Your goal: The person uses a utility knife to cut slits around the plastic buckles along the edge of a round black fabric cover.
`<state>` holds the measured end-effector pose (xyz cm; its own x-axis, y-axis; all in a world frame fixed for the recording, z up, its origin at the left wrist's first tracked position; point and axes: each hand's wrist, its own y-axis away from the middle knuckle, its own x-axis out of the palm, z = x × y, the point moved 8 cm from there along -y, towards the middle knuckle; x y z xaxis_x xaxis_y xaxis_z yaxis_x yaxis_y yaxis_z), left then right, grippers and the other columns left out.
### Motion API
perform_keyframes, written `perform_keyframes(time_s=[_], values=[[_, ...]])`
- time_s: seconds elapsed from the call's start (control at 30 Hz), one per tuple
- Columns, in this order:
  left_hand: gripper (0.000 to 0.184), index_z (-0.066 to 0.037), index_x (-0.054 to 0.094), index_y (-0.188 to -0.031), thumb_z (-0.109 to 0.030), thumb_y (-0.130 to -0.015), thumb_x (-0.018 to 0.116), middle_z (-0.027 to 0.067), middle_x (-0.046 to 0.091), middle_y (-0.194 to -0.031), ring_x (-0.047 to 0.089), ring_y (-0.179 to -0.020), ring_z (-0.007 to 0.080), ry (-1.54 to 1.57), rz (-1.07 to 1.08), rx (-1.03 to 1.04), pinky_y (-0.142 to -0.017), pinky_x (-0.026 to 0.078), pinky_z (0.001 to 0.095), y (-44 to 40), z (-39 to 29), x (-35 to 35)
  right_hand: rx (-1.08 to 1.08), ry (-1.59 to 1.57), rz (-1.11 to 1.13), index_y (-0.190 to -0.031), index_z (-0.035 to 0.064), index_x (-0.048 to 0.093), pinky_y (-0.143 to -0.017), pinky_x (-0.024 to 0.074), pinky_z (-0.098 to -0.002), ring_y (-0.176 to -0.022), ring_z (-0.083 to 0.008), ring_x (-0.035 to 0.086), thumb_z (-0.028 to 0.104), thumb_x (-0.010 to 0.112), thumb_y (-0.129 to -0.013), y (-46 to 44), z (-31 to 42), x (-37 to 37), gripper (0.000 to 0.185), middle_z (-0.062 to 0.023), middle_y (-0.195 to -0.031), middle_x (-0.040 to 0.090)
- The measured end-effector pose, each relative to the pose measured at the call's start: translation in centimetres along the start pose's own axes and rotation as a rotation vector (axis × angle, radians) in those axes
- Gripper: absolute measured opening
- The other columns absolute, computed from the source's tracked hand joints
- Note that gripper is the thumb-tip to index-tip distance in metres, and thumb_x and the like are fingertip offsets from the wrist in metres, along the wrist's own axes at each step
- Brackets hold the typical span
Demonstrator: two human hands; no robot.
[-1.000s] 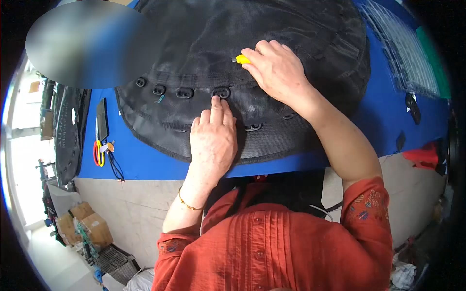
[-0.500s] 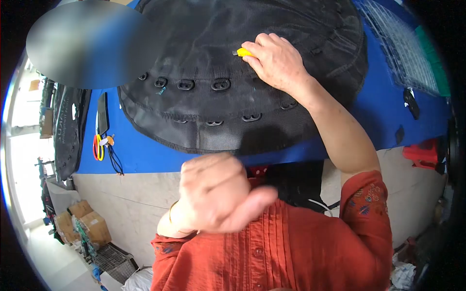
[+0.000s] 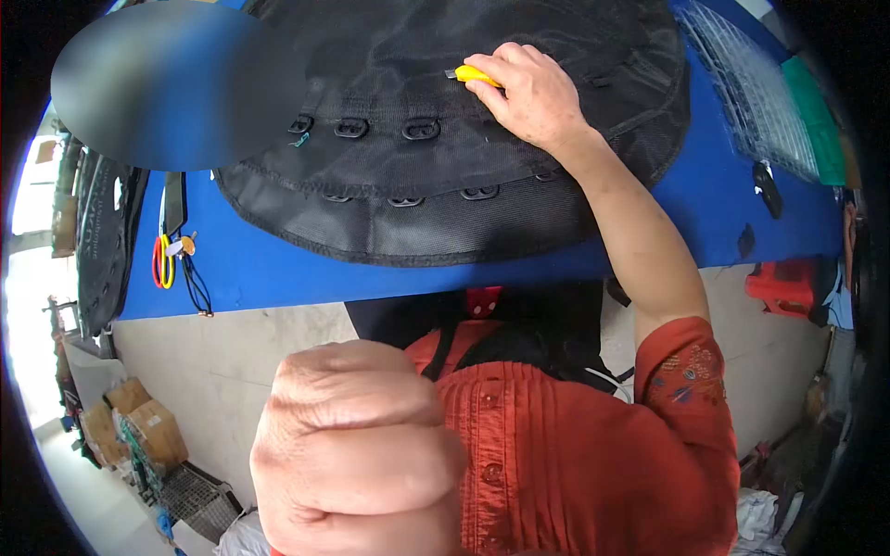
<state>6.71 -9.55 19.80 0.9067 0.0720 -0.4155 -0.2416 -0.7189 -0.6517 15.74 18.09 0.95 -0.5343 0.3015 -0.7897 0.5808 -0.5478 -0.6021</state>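
Close to the camera at the bottom, my left hand (image 3: 357, 454) is raised off the table with its fingers curled in; whether it holds anything is hidden. My right hand (image 3: 536, 95) rests over black mesh fabric (image 3: 399, 88) and grips a yellow cutter (image 3: 477, 76), its short blade pointing left. Black oval plastic rings, one of them a ring (image 3: 422, 129) below and left of the cutter, line the fabric. A bit of green thread (image 3: 299, 140) hangs by a ring at the left.
Scissors (image 3: 164, 262) with red and yellow handles lie on the blue table (image 3: 269, 285) at the left. Clear ribbed plastic (image 3: 756, 102) and a small black item (image 3: 767, 190) are at the right. Cardboard boxes (image 3: 153, 431) and a red stool (image 3: 783, 292) stand below.
My left hand has left the ring on the fabric and come up toward the camera, its fingers curling. My right hand with the cutter appears slightly higher, as the whole view has shifted.
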Motion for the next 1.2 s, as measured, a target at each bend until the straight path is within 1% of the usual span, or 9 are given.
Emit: perform_keyframes(time_s=[0.17, 0.2, 0.27, 0.87, 0.9, 0.97, 1.0, 1.17, 1.2], values=[[0.021, -0.011, 0.065, -0.076, -0.013, -0.086, 0.084, 0.0066, 0.067, -0.077, 0.057, -0.053, 0.0178, 0.275, -0.120, 0.137, -0.045, 0.041, 0.0334, 0.8, 1.4, 0.0, 0.000, -0.012, -0.021, -0.125, 0.0178, 0.079, -0.091, 0.0588, -0.0395, -0.101, -0.0246, 0.070, 0.032, 0.079, -0.099, 0.1, -0.1, 0.0, 0.030, -0.0037, -0.104, 0.070], [0.037, -0.009, 0.063, -0.081, -0.034, -0.108, 0.062, 0.0084, 0.062, -0.079, 0.057, -0.057, 0.0169, 0.310, -0.182, -0.041, -0.049, 0.044, 0.0334, 1.3, 1.9, 0.5, 0.012, -0.039, -0.016, -0.123, 0.0189, 0.079, -0.092, 0.0581, -0.0413, -0.103, -0.0256, 0.069, 0.033, 0.078, -0.098, 0.1, -0.3, 0.1, 0.029, -0.0040, -0.104, 0.069], [0.049, -0.008, 0.061, -0.083, -0.045, -0.111, 0.044, 0.0109, 0.059, -0.077, 0.057, -0.063, 0.0188, 0.226, -0.472, -0.656, -0.061, 0.048, 0.0312, 2.0, 1.0, 1.8, 0.011, -0.054, -0.022, -0.121, 0.0199, 0.078, -0.093, 0.0577, -0.0430, -0.105, -0.0271, 0.069, 0.035, 0.078, -0.097, 0.2, -0.4, 0.1, 0.029, -0.0044, -0.104, 0.068], [0.010, -0.002, 0.076, -0.083, -0.011, -0.079, 0.076, 0.0168, 0.070, -0.082, 0.072, -0.073, 0.0355, 1.063, 0.363, 0.380, -0.056, 0.053, 0.0453, -1.0, -0.6, 11.4, 0.004, -0.004, 0.017, -0.128, 0.0194, 0.077, -0.090, 0.0583, -0.0387, -0.104, -0.0251, 0.070, 0.034, 0.074, -0.102, 0.2, -0.6, 0.1, 0.030, -0.0027, -0.107, 0.071], [0.020, -0.003, 0.079, -0.100, -0.010, -0.082, 0.071, 0.0182, 0.075, -0.102, 0.074, -0.096, 0.0399, 0.891, 0.711, 0.160, -0.073, 0.060, 0.0477, -0.9, 0.4, 12.4, 0.028, 0.005, 0.063, -0.132, 0.0182, 0.076, -0.092, 0.0579, -0.0366, -0.106, -0.0241, 0.070, 0.034, 0.074, -0.104, 0.2, -0.7, 0.3, 0.032, -0.0021, -0.113, 0.072], [0.020, -0.003, 0.076, -0.102, -0.011, -0.084, 0.072, 0.0170, 0.075, -0.103, 0.074, -0.099, 0.0385, 0.574, 0.751, 0.023, -0.076, 0.060, 0.0474, -0.8, 4.1, 13.0, -0.005, -0.009, 0.030, -0.130, 0.0159, 0.077, -0.090, 0.0576, -0.0368, -0.103, -0.0246, 0.069, 0.033, 0.075, -0.103, 0.1, -0.2, -0.2, 0.032, -0.0033, -0.109, 0.072], [0.026, -0.006, 0.067, -0.116, -0.015, -0.092, 0.069, 0.0174, 0.067, -0.109, 0.071, -0.091, 0.0385, 0.445, 0.619, -0.021, -0.079, 0.059, 0.0486, -0.5, 6.7, 12.4, -0.010, -0.017, 0.018, -0.129, 0.0153, 0.077, -0.090, 0.0574, -0.0370, -0.102, -0.0250, 0.069, 0.032, 0.075, -0.103, 0.1, -0.2, -0.3, 0.031, -0.0036, -0.108, 0.071], [0.015, -0.001, 0.075, -0.111, -0.008, -0.098, 0.073, 0.0179, 0.074, -0.102, 0.074, -0.088, 0.0324, -0.413, -0.008, -0.397, -0.079, 0.060, 0.0401, -0.1, 19.7, 3.0, -0.024, -0.059, -0.055, -0.124, 0.0159, 0.078, -0.089, 0.0577, -0.0396, -0.100, -0.0265, 0.069, 0.030, 0.078, -0.099, 0.4, -0.3, 0.0, 0.029, -0.0045, -0.104, 0.070], [0.013, -0.005, 0.074, -0.105, -0.013, -0.095, 0.073, 0.0207, 0.072, -0.103, 0.072, -0.094, 0.0417, -0.504, -0.067, -0.435, -0.084, 0.060, 0.0493, 0.3, 21.6, 1.2, -0.011, -0.060, -0.049, -0.126, 0.0144, 0.077, -0.088, 0.0571, -0.0382, -0.099, -0.0262, 0.069, 0.028, 0.076, -0.101, 0.5, -0.2, 0.2, 0.028, -0.0048, -0.105, 0.071]])
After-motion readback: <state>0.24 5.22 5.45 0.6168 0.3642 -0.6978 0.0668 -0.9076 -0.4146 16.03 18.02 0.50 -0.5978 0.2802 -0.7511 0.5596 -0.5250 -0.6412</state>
